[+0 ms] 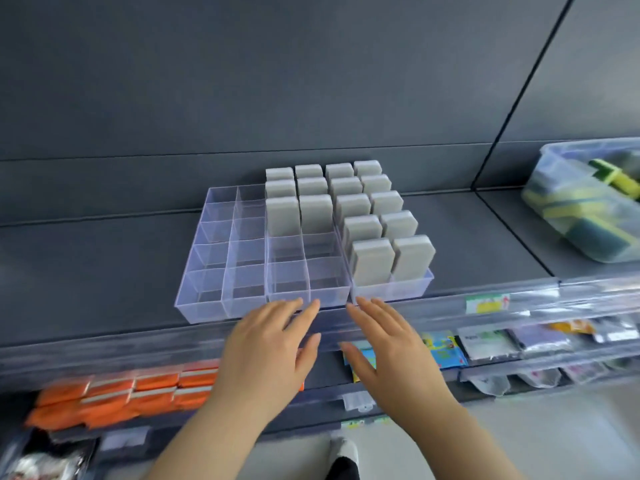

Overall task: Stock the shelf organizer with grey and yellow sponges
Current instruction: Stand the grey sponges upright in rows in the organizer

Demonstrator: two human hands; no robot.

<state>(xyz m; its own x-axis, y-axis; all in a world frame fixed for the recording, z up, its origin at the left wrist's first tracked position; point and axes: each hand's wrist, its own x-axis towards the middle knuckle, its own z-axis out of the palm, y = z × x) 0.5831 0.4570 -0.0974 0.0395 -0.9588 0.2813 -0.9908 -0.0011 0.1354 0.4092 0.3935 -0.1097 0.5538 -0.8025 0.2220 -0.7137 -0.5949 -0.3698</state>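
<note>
A clear plastic shelf organizer (204,299) with many small compartments sits on the dark shelf. Several grey sponges (372,261) stand upright in its right and back compartments; the left columns and the front middle cells hold nothing. My left hand (268,344) and my right hand (388,344) hover side by side just in front of the organizer's front wall, fingers straight and spread, holding nothing. Yellow and green sponges (568,199) lie in a clear tub (554,157) at the far right of the shelf.
A clear price rail (519,299) runs along the shelf's front edge. Below it, orange packets (114,396) lie on the lower shelf at left and colourful packets (446,348) at right. A dark upright (519,98) divides the back panel.
</note>
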